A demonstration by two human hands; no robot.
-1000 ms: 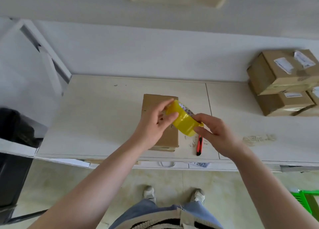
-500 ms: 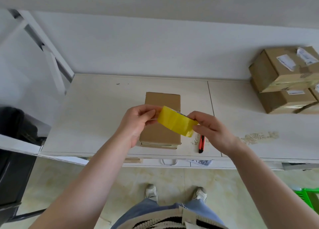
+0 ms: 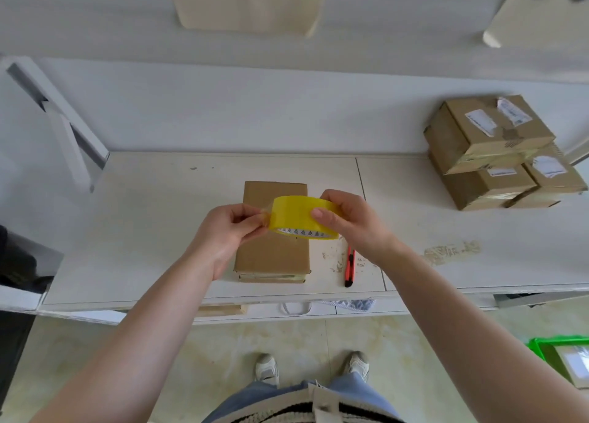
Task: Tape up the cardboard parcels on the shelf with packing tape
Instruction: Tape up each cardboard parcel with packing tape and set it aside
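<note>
Since half a second back the tape roll (image 3: 301,217) has been turned so its yellow band faces the camera flat-on, and it sits a bit higher over the box. The right hand (image 3: 349,220) grips the roll, thumb across the front and fingers curled over the far rim. The left hand (image 3: 228,230) pinches what looks like the loose clear end at the roll's left edge, fingers narrow and tight on it.

So the step looks like getting the tape started, nothing stuck down yet. The cardboard parcel (image 3: 274,247) lies flat on the shelf (image 3: 143,231) right under the hands, with a red box cutter (image 3: 350,266) just to its right. A stack of parcels (image 3: 497,155) sits far right.

Next up is probably peeling out a length, then lowering the free end onto the parcel's seam without letting it fold back on itself.
</note>
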